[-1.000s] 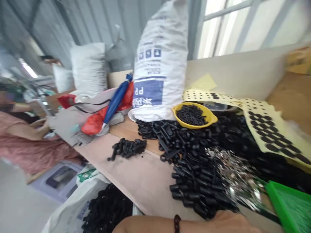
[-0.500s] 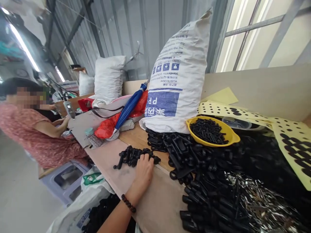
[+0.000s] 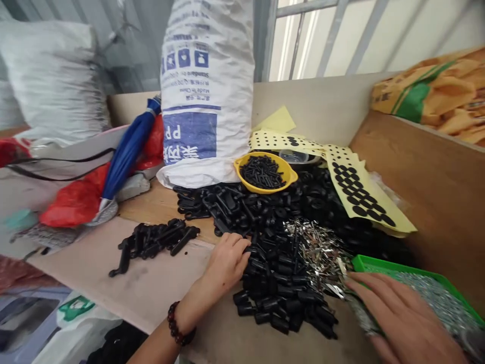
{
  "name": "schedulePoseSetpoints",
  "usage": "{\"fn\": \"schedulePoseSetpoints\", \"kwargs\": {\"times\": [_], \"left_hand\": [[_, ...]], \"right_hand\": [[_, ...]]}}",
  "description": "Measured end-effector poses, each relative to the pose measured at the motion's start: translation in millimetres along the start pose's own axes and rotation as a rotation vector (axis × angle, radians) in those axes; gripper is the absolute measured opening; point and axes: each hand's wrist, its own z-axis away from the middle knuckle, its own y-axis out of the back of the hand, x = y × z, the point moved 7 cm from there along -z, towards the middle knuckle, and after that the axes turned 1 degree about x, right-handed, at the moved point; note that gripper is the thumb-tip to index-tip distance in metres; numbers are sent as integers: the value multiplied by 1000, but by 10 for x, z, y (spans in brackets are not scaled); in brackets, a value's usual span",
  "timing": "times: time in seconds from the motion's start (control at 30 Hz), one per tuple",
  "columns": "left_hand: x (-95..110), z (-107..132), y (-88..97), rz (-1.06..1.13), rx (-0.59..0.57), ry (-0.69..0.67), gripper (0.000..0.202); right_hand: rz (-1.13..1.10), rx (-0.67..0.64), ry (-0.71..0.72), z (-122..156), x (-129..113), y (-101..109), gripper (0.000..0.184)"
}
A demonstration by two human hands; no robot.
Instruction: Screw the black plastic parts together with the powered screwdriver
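My left hand (image 3: 227, 259) rests at the left edge of a heap of black plastic parts (image 3: 273, 275), its fingers bent together over some of them. What its fingertips hold, if anything, is hidden. Short black cylindrical pieces lie at the front of the heap. My right hand (image 3: 407, 313) is at the lower right, fingers stretched out and thumb apart, over the left corner of a green tray (image 3: 364, 262) with small silvery pieces in it. Its fingertips are close to a pile of shiny metal clips or strips (image 3: 320, 253). To the left lies a separate cluster of black handle-like parts (image 3: 155, 240).
A yellow bowl (image 3: 292, 177) of black pins stands behind the heap, before a tall white sack (image 3: 208, 101). Yellow sheets with black round pads (image 3: 356, 192) lie at the back right. A folded blue umbrella (image 3: 131, 146) and red bag (image 3: 78, 199) are left. A wooden side panel (image 3: 424, 177) bounds the right.
The view has turned right. My left hand has left the cluster of handle-like parts and moved to the main heap. My right hand has come into view beside the green tray.
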Motion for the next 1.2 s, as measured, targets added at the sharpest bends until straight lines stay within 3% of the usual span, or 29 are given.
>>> {"fn": "schedulePoseSetpoints", "kwargs": {"times": [0.13, 0.33, 0.43, 0.67, 0.87, 1.0, 1.2], "left_hand": [[172, -139, -112, 62, -66, -95, 18], [405, -287, -254, 95, -159, -202, 13], [487, -341, -299, 90, -173, -234, 14], [624, -432, -397, 68, -287, -277, 14], [748, -494, -434, 83, -289, -308, 12], [834, -555, -454, 101, -325, -289, 12], [815, -654, -518, 220, -371, -162, 14]], "right_hand": [[87, -99, 46, -89, -71, -169, 49], [89, -353, -169, -176, -7, -521, 37], [110, -415, -229, -247, 40, -641, 29], [147, -428, -321, -367, 139, -781, 29], [47, -389, -298, -382, 189, -861, 38], [-40, -324, -304, -367, 220, -902, 43], [-254, -210, -426, -382, 338, -859, 27]]}}
